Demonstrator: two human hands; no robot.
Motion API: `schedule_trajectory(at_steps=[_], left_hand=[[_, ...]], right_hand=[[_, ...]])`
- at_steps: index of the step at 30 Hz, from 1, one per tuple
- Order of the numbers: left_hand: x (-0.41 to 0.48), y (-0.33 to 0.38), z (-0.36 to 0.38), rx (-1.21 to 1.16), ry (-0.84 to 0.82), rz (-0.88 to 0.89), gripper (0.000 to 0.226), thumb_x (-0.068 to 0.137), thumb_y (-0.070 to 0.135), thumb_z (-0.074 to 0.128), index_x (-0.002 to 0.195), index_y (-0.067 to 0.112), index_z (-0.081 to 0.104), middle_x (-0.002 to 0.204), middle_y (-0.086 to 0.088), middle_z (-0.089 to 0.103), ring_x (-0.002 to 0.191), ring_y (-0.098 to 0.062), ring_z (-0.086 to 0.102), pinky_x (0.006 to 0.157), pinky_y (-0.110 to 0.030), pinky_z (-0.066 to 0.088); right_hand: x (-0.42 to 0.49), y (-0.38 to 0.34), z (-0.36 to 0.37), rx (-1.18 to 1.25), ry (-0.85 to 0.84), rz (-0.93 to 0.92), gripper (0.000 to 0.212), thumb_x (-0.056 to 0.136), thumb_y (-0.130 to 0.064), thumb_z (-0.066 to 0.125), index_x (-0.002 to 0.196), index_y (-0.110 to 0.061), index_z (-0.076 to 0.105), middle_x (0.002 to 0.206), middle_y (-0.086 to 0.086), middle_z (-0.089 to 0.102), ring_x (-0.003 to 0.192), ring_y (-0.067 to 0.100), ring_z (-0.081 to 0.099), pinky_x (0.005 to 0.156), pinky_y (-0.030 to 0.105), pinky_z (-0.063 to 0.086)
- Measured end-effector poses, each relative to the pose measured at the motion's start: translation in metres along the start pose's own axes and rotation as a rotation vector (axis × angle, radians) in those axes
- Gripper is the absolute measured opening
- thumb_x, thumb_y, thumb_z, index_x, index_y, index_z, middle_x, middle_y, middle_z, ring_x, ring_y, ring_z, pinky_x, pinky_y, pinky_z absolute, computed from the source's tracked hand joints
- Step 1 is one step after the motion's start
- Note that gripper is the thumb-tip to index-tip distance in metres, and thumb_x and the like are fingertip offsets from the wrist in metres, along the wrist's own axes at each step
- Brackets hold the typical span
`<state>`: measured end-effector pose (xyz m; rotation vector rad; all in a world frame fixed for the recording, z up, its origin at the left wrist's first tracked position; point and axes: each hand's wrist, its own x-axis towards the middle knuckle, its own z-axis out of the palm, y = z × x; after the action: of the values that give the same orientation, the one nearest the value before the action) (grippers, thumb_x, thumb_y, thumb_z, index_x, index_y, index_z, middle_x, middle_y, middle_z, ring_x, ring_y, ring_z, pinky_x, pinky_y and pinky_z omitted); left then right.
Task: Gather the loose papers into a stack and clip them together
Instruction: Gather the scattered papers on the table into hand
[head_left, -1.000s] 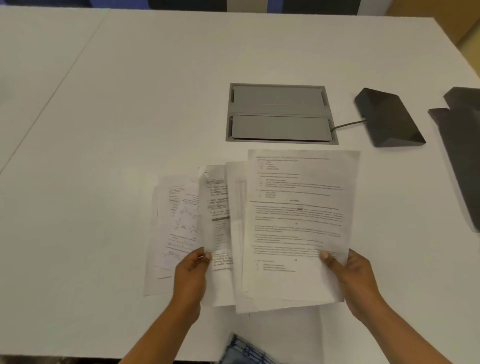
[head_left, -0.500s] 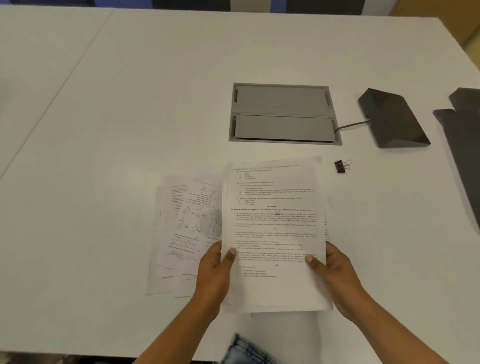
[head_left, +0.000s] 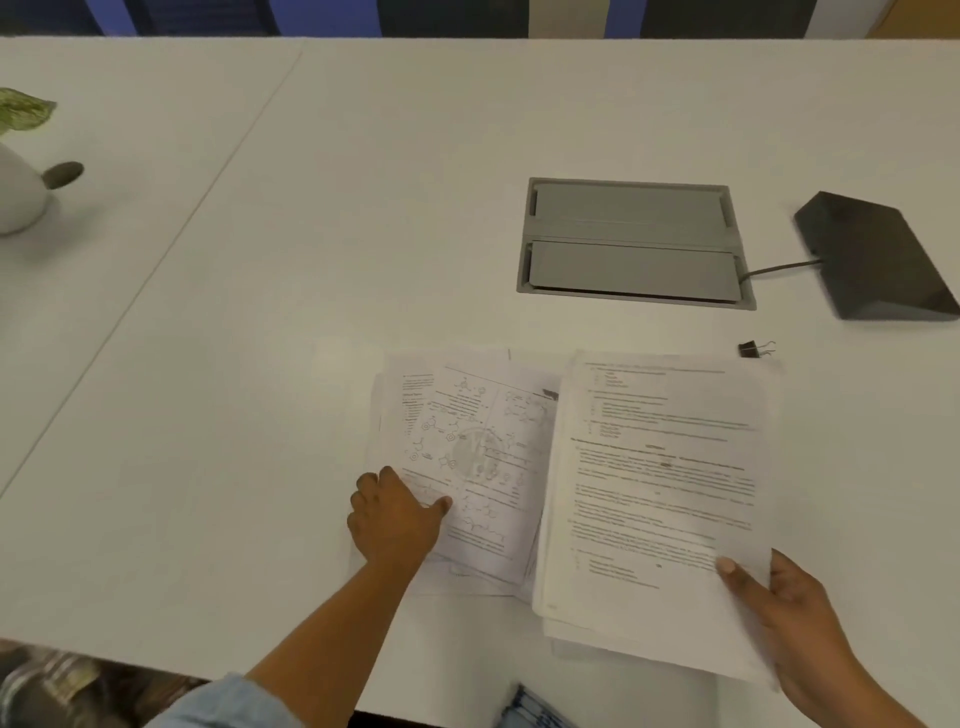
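A gathered stack of printed text pages sits tilted at the right, and my right hand pinches its lower right corner, thumb on top. To its left lie a few loose sheets with chemistry diagrams, flat on the white table. My left hand rests on their lower left part, fingers spread over the paper. A small black binder clip lies on the table just beyond the stack's top right corner, touched by neither hand.
A grey recessed cable hatch sits beyond the papers. A dark wedge-shaped device with a cable is at the right. A white plant pot stands far left. The table's near edge runs just below my forearms.
My left hand has let go of the stack and moved left onto the loose diagram sheets. My right hand has carried the stack rightward; the view has shifted left.
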<state>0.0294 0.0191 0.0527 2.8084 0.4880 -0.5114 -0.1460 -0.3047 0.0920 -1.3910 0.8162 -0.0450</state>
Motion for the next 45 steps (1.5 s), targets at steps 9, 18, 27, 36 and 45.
schedule_trajectory(at_steps=[9,18,27,36,45], left_hand=[[0.014,0.008,-0.001,-0.043,-0.031,-0.055,0.1,0.06,0.056,0.085,0.133,0.008,0.037,0.132,-0.015,0.048,0.123,-0.031,0.051,0.1,-0.041,0.044],[0.02,0.001,-0.01,-0.189,-0.048,-0.048,0.055,0.067,0.04,0.086,0.109,0.012,0.063,0.106,-0.006,0.071,0.094,-0.029,0.07,0.08,-0.041,0.059],[0.035,0.033,-0.011,-0.138,-0.079,-0.054,0.085,0.066,0.055,0.082,0.128,0.009,0.045,0.124,-0.012,0.054,0.115,-0.031,0.058,0.09,-0.043,0.051],[0.046,0.047,-0.01,-0.32,-0.263,-0.099,0.076,0.067,0.027,0.09,0.124,0.008,0.043,0.123,-0.011,0.063,0.111,-0.033,0.064,0.083,-0.039,0.052],[0.035,0.019,-0.02,-0.616,-0.203,0.127,0.023,0.096,0.026,0.06,0.107,0.009,0.071,0.103,-0.009,0.075,0.089,-0.029,0.071,0.077,-0.038,0.06]], right_hand=[[-0.001,-0.001,-0.001,-0.078,0.059,0.008,0.079,0.031,-0.069,0.085,0.094,-0.022,0.072,0.087,-0.016,0.078,0.087,0.02,0.073,0.072,0.027,0.061],[-0.003,-0.004,0.001,-0.11,0.043,0.032,0.092,0.027,-0.078,0.08,0.098,-0.02,0.072,0.101,-0.002,0.077,0.093,0.031,0.071,0.09,0.051,0.053],[-0.006,-0.003,0.001,-0.161,0.121,0.047,0.016,0.089,-0.008,0.065,0.098,-0.021,0.07,0.097,-0.008,0.077,0.089,0.027,0.07,0.072,0.035,0.052],[-0.01,-0.007,-0.004,-0.168,0.166,0.03,0.02,0.09,-0.006,0.063,0.108,-0.014,0.067,0.094,-0.011,0.076,0.087,0.022,0.067,0.071,0.031,0.05],[-0.006,-0.012,-0.003,-0.129,0.187,0.039,0.017,0.091,-0.008,0.063,0.105,-0.017,0.066,0.076,-0.02,0.076,0.087,0.021,0.067,0.073,0.028,0.048]])
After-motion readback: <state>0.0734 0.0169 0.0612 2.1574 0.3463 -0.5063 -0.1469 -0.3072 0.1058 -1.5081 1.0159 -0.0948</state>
